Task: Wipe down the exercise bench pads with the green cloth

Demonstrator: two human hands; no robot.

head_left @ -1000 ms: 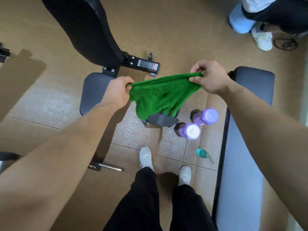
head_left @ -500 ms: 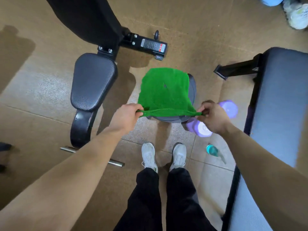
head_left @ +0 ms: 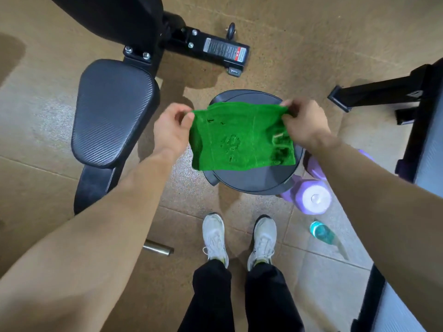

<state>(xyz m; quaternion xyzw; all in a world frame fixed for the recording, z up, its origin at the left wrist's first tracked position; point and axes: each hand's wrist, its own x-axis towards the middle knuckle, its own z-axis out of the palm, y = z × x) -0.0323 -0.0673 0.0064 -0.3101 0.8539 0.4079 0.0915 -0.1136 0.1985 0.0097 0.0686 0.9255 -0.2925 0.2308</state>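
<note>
I hold the green cloth (head_left: 239,137) stretched out flat in the air between both hands. My left hand (head_left: 171,129) pinches its left top corner and my right hand (head_left: 305,123) pinches its right top corner. The cloth hangs over a round dark stool (head_left: 251,178). To the left stands the exercise bench with its black seat pad (head_left: 112,111) and, above it, the tilted black back pad (head_left: 115,17). A second bench with a grey pad (head_left: 429,149) runs along the right edge.
Two purple dumbbells (head_left: 311,197) lie on the floor right of the stool, a teal bottle (head_left: 323,232) just behind them. The bench's black base bar with a label (head_left: 215,50) crosses the floor ahead. My white shoes (head_left: 214,237) stand below the stool.
The cloth was flipped forward over the stool half a second ago; now it hangs from my raised hands, spread toward me. The view has moved closer to the stool and seat pad.
</note>
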